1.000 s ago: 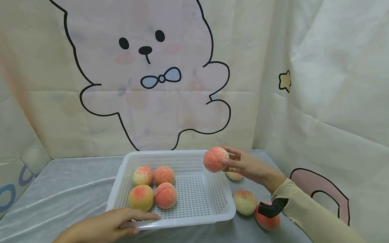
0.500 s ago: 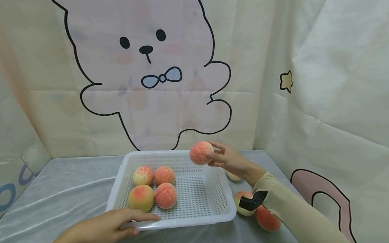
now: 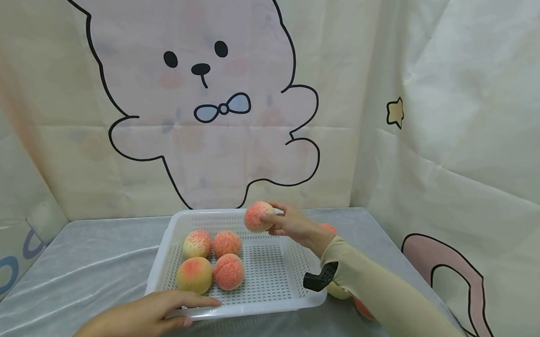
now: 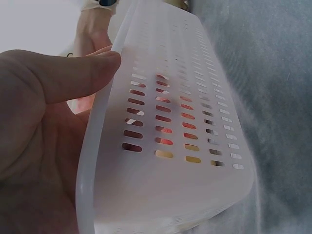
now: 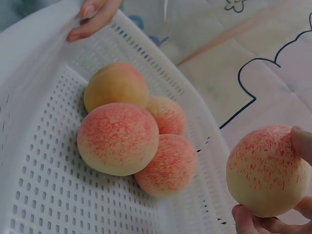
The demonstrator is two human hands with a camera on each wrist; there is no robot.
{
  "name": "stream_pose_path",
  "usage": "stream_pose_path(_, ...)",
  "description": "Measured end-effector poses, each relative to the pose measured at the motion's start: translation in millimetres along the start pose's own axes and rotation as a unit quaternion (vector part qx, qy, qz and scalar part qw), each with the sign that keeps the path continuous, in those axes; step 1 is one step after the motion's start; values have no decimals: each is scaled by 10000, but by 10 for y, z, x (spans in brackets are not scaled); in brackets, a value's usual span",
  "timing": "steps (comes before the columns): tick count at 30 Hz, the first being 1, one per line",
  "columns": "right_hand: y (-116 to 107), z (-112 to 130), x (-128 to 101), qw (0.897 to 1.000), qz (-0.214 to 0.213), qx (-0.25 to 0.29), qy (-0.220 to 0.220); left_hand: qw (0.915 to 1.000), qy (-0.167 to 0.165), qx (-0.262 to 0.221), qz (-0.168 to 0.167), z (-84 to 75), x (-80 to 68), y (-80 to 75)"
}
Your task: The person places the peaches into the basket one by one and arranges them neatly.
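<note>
My right hand (image 3: 294, 227) grips a pink-and-cream peach (image 3: 257, 217) between thumb and fingers, above the far side of a white plastic basket (image 3: 257, 308). Inside the basket, toward its left, several peaches (image 3: 229, 272) lie close together; the right wrist view shows a yellowish one (image 5: 116, 87) beside redder ones. My left hand (image 3: 145, 316) holds the basket's near rim at the left corner. In the left wrist view its thumb (image 4: 83, 75) lies on the outer side of the rim (image 4: 90, 161), with the fingers on the inner side, largely hidden.
To the basket's right, more peaches rest on the table: a reddish one (image 3: 327, 228) behind the right forearm, a pale one (image 3: 339, 291) and a red one (image 3: 363, 309) partly covered by the sleeve. Grey cloth (image 3: 112, 253) covers the table. A printed curtain (image 3: 332, 161) hangs behind.
My right hand has carried the peach leftward, from the basket's right rim to above its inside. The left hand and the peaches in the basket stay where they were.
</note>
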State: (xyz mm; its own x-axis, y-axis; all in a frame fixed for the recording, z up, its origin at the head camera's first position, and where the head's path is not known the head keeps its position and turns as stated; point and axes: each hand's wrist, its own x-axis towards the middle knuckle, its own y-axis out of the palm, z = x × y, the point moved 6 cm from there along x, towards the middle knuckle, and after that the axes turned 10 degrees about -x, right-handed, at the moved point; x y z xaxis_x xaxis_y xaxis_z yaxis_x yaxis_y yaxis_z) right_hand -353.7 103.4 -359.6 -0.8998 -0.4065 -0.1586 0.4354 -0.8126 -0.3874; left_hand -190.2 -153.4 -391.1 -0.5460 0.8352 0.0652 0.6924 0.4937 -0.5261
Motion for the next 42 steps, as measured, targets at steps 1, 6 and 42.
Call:
stream_pose_path(1, 23, -12, 19, 10000, -43, -38, 34, 10000, -22, -1, -4, 2, 1, 0)
stream_pose_path(6, 133, -106, 148, 9989, -265, -249, 298, 9999, 7, 120, -32, 0, -6, -1)
stream_pose_path(42, 405, -510, 240, 9786, 14, -1665, 1209, 9987, 180, 451, -175, 16, -9, 12)
